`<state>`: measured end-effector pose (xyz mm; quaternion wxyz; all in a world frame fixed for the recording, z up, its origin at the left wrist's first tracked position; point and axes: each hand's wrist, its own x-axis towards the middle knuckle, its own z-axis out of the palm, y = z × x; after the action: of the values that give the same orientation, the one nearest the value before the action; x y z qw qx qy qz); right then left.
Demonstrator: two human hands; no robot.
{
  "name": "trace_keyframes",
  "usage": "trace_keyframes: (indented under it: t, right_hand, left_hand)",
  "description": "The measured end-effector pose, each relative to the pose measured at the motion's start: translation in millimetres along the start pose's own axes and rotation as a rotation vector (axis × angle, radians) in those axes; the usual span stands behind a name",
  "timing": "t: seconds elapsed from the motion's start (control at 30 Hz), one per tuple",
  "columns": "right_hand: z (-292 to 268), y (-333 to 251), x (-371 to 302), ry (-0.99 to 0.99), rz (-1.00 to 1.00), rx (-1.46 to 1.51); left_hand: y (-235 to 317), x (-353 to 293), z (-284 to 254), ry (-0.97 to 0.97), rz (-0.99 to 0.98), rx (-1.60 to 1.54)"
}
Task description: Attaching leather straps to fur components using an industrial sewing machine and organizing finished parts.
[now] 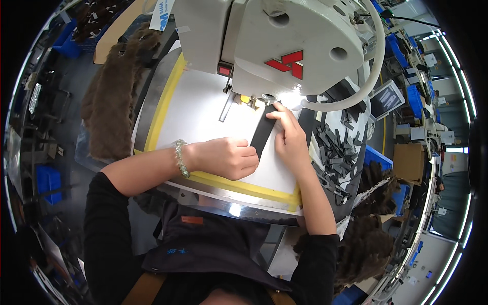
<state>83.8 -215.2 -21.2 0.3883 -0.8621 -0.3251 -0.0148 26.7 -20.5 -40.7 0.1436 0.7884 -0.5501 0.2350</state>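
Note:
A narrow black strip [263, 133] lies on the white work surface [188, 122], its far end beneath the lit presser foot area of a sewing machine [305, 35]. My left hand [229, 158], a beaded bracelet on its wrist, is closed with curled fingers at the strip's near part. Its fingertips are partly hidden, but they appear to grip the strip. On the strip's right side rests my right hand [291, 137]. Its fingers are stretched out, with the fingertips touching the strip close to the foot and the thumb apart from them.
Yellow tape [165, 101] borders the white surface. To the right lies a pile of small dark strips [335, 152], with a tablet-like screen [387, 99] beyond. Brown furry material [114, 101] hangs at the left; more brown fur [368, 249] is at the lower right. A white hose [373, 66] curves beside the machine.

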Motion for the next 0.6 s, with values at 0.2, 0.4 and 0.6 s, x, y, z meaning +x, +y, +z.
trace_keyframes:
  t: [0.2, 0.4, 0.6]
  right_hand:
    - [7, 3, -7, 0.109, -0.041, -0.341]
    - [6, 4, -8, 0.136, -0.107, -0.354]
    - [7, -3, -8, 0.053, -0.212, -0.254]
  left_hand:
    - [-18, -5, -7, 0.000, -0.291, 0.194]
    - [-24, -6, -14, -0.108, -0.296, 0.034]
    - [-9, -1, -3, -0.026, -0.173, -0.023]
